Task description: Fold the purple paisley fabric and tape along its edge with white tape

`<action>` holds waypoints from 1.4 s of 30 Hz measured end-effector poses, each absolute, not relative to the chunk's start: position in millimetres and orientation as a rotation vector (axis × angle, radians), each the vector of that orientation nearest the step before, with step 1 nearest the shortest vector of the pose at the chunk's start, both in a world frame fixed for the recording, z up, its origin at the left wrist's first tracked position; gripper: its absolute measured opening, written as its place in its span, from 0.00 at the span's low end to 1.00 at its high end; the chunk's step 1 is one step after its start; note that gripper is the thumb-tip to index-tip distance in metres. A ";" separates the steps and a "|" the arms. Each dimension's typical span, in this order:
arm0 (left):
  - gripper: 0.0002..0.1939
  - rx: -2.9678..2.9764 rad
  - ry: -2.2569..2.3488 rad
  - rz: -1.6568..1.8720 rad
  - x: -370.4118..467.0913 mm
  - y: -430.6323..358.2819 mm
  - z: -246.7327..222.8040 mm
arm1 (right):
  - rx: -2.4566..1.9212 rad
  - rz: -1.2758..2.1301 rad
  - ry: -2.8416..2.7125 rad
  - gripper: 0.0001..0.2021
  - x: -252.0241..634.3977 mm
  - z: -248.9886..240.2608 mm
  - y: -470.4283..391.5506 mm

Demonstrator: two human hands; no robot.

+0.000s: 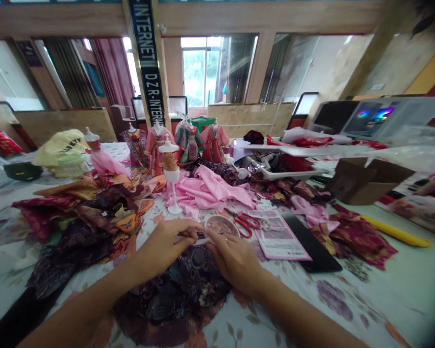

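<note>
Dark patterned fabric (177,299) hangs and spreads below my two hands on the flowered tablecloth. My left hand (172,241) pinches the fabric's upper edge, fingers bent together. Close beside it, my right hand (234,256) has its fingers closed on the same edge. The fingertips nearly meet. Just behind my hands lies a round dish (222,225) with small contents I cannot make out. Red-handled scissors (247,224) rest to its right. A small white dress form (171,176) with an orange patterned wrap stands upright behind my left hand.
Pink cloth (210,189) lies beyond my hands. Patterned fabrics (90,212) are heaped at the left. A printed sheet (281,237) overlaps a black board (321,256) at the right, near a yellow roll (397,232) and a cardboard box (362,181). Small dressed forms (213,142) stand behind.
</note>
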State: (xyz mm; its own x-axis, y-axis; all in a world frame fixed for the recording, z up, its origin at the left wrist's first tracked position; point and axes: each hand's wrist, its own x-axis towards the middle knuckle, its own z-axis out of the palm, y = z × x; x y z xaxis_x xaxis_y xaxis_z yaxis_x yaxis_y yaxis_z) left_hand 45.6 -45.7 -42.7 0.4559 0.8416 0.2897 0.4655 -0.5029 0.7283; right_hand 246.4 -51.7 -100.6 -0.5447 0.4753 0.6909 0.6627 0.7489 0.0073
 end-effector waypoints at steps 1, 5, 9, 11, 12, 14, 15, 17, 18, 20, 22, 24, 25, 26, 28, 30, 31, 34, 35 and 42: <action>0.14 2.168 1.087 0.864 45.3 -46.1 -42.5 | -0.853 -0.338 -2.292 0.20 247.0 -101.7 -51.4; 0.11 2.157 1.177 0.935 35.4 -37.2 -38.4 | -0.901 -0.346 -2.260 0.21 254.0 -103.7 -44.9; 0.15 2.083 1.314 1.009 8.4 -9.8 -35.2 | -1.028 -0.396 -1.986 0.13 268.5 -100.3 -30.0; 0.16 2.063 1.324 0.908 -2.8 4.4 -40.5 | -1.084 -0.359 -1.882 0.12 276.9 -95.9 -23.0; 0.16 2.049 1.317 0.822 -6.0 10.1 -45.3 | -1.111 -0.328 -1.847 0.11 281.2 -93.1 -20.3; 0.15 2.018 1.286 0.655 -7.0 17.3 -57.6 | -1.172 -0.235 -1.789 0.11 290.2 -86.8 -16.4; 0.14 2.011 1.274 0.591 -5.2 18.8 -64.1 | -1.205 -0.178 -1.754 0.11 294.8 -83.5 -15.1; 0.13 2.036 1.269 0.524 1.3 18.6 -75.7 | -1.260 -0.084 -1.677 0.12 303.4 -77.6 -13.4; 0.14 2.071 1.275 0.521 5.1 17.3 -80.3 | -1.278 -0.064 -1.638 0.12 306.9 -75.2 -12.9; 0.15 2.169 1.261 0.533 12.8 13.7 -87.2 | -1.290 -0.055 -1.581 0.13 311.0 -71.8 -12.5; 0.15 2.274 1.204 0.560 19.5 9.8 -92.1 | -1.288 -0.037 -1.550 0.13 310.5 -70.3 -13.2; 0.15 2.341 1.154 0.553 24.4 6.2 -96.3 | -1.279 0.030 -1.527 0.13 306.5 -69.6 -14.8; 0.16 2.357 1.148 0.534 25.9 4.7 -98.2 | -1.272 0.083 -1.515 0.13 303.9 -69.4 -15.7; 0.18 2.367 1.157 0.513 26.9 3.4 -99.7 | -1.258 0.146 -1.494 0.13 301.4 -69.2 -16.5; 0.25 2.376 1.212 0.481 26.8 1.8 -101.5 | -1.212 0.282 -1.444 0.14 297.7 -69.2 -17.5; 0.31 2.367 1.316 0.470 24.3 1.7 -100.9 | -1.164 0.400 -1.386 0.14 296.7 -70.0 -17.0; 0.33 2.346 1.375 0.454 22.2 2.1 -99.9 | -1.138 0.449 -1.355 0.14 296.9 -70.7 -16.2; 0.32 2.230 1.475 0.328 14.1 4.7 -94.8 | -1.063 0.580 -1.251 0.15 298.9 -72.6 -12.4; 0.31 2.190 1.452 0.283 11.4 5.5 -92.7 | -1.038 0.622 -1.211 0.15 299.4 -72.7 -11.2; 0.36 2.079 1.058 0.262 15.5 0.3 -68.4 | -0.898 0.855 -1.026 0.19 297.6 -67.5 -9.2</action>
State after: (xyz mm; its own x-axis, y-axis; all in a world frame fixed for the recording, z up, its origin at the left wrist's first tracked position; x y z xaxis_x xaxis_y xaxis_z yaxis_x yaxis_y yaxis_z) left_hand 15.5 0.3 -68.4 0.6330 0.7589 -0.1531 0.5995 -0.3553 0.7172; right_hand 297.6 -9.2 -67.5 0.2849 0.9003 0.3290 -0.1617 0.3835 -0.9093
